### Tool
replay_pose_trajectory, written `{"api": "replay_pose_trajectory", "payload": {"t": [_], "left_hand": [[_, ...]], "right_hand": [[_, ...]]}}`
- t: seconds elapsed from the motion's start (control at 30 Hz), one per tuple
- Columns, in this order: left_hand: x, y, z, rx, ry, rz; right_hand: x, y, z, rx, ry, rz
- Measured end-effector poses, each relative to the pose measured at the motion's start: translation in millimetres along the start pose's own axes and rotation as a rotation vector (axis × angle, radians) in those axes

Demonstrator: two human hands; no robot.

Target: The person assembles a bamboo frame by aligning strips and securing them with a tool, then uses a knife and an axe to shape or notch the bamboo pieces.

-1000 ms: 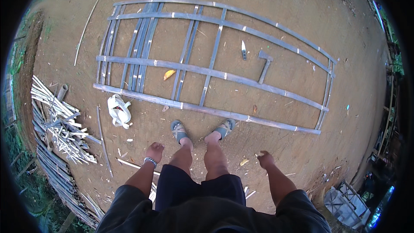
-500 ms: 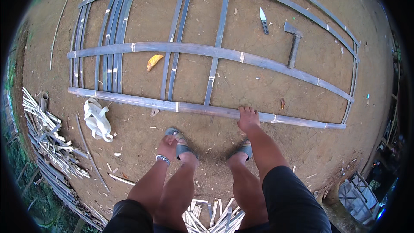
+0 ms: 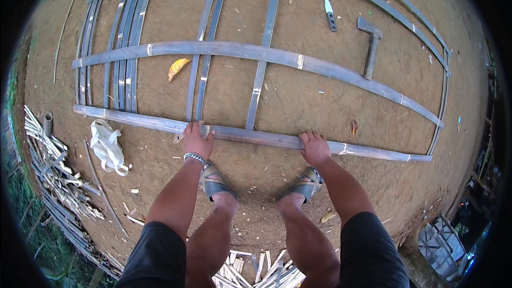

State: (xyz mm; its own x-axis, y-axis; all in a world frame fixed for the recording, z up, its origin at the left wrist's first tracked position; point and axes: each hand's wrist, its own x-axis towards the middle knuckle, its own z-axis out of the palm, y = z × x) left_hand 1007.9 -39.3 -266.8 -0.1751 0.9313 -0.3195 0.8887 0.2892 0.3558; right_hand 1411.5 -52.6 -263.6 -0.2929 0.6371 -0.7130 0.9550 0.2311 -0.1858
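My left hand (image 3: pixel 197 140) grips the nearest long split-bamboo strip (image 3: pixel 258 136), its fingers bent over the far edge and the thumb on the near side. Farther right on the same strip, my right hand (image 3: pixel 316 148) holds it in a like way. The undersides of both hands' fingers are hidden. This strip lies crosswise in front of my feet, over the near ends of several narrower bamboo slats (image 3: pixel 260 82). Another long bamboo strip (image 3: pixel 224 49) runs roughly alongside it, farther off, also over the slats.
Beyond the middle strip lie a knife (image 3: pixel 330 15) and a hatchet (image 3: pixel 370 48). A yellow leaf (image 3: pixel 177 68) rests near the slats. To the left are a white bag (image 3: pixel 108 148) and piled bamboo pieces (image 3: pixel 58 168). More split pieces (image 3: pixel 261 274) lie between my legs.
My left hand has moved forward from near my left foot onto the nearest bamboo strip. My right hand stays on that strip. The view has shifted slightly.
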Motion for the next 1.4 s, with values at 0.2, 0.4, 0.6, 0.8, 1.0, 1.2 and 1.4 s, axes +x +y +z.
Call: {"api": "replay_pose_trajectory", "payload": {"t": [0.2,0.4,0.6,0.8,1.0,1.2,1.4], "left_hand": [[-11,-47,-23,-0.008,0.055,-0.078],[-20,-70,-45,-0.033,0.052,-0.144],[-40,-89,-17,-0.037,0.1,-0.347],[-12,-66,28,-0.514,0.148,-0.674],[12,-113,62,-0.626,0.171,-0.935],[10,-48,27,-0.836,-0.081,-0.965],[-41,-59,-1,-0.399,-0.215,-0.679]], "right_hand": [[-5,4,-1,-0.002,0.011,-0.008],[-14,10,0,-0.03,-0.085,0.082],[-14,7,-11,-0.036,-0.132,0.044],[-18,8,-4,-0.031,-0.107,0.051],[-6,-3,-6,-0.025,-0.075,0.006],[-14,8,8,-0.01,-0.035,0.107],[-71,-30,21,0.097,0.105,0.142]]}}
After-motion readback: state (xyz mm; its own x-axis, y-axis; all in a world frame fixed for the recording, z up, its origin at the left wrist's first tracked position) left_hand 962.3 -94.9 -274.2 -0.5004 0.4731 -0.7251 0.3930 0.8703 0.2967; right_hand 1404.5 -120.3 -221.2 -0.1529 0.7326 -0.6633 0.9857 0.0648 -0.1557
